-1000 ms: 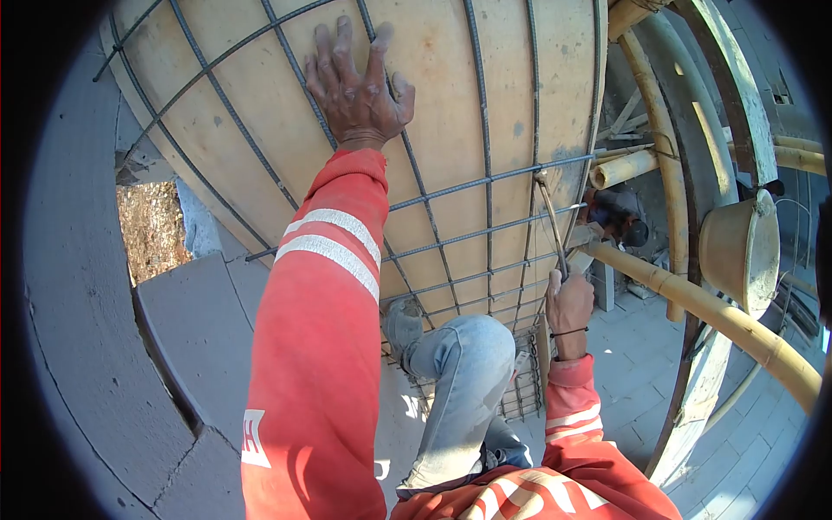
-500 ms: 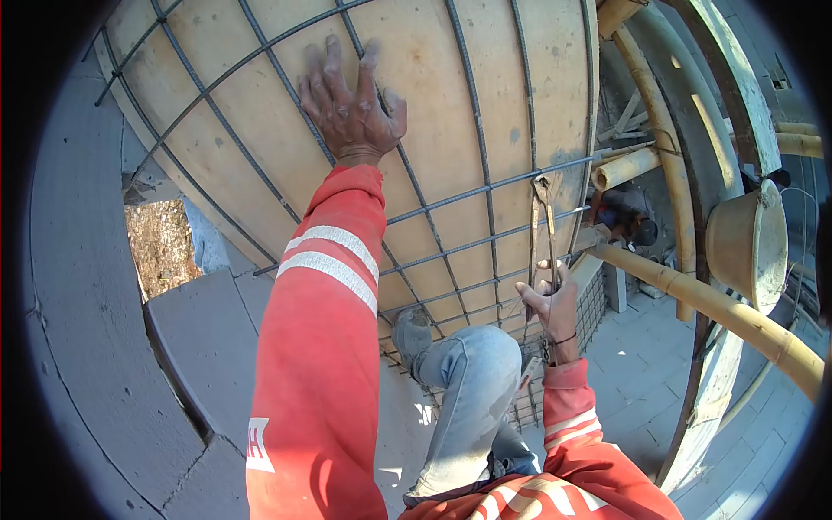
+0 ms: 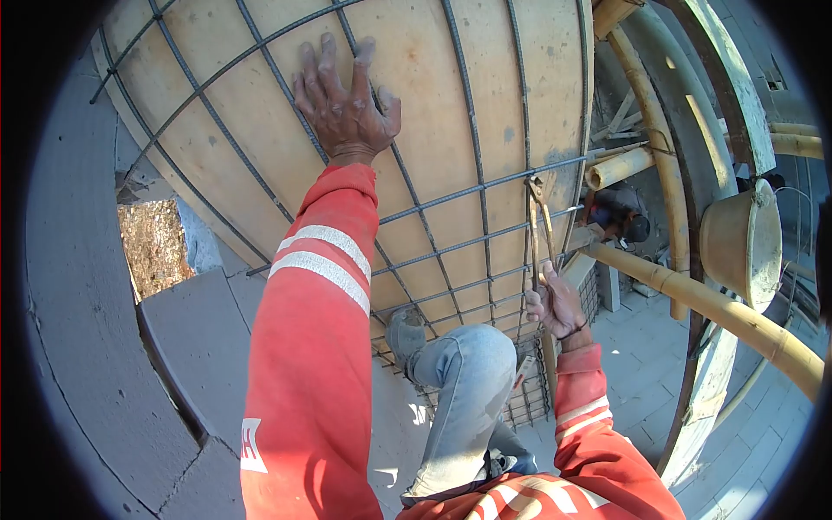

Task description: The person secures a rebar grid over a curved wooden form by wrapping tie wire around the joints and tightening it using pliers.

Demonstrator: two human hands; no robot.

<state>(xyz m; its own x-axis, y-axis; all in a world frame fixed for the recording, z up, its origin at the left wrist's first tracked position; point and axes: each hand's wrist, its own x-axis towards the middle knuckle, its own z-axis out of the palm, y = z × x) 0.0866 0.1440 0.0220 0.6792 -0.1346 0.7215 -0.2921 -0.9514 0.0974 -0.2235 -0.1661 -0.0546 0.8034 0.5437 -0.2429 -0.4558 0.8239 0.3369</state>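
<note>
My left hand (image 3: 344,113) lies with spread fingers on the plywood panel (image 3: 425,95), among the bars of a rebar grid (image 3: 472,113). In my right hand (image 3: 556,299) are the handles of long rusty pincers (image 3: 539,212). Their jaws point up and sit at a crossing of two bars near the panel's right edge. Whether the jaws grip wire there is too small to tell. My bent knee (image 3: 472,360) in jeans is below the panel, with the shoe (image 3: 405,334) against the lower part of the grid.
Bamboo poles (image 3: 711,308) and a curved timber (image 3: 732,95) run along the right, where a bucket (image 3: 741,243) hangs. Below, a co-worker (image 3: 620,212) is bent over near the panel. A grey block wall (image 3: 87,303) with a gap in it stands at left.
My right hand has moved slightly down and right, and the pincer handles have come closer together. My left hand stays on the panel; the view has shifted a little.
</note>
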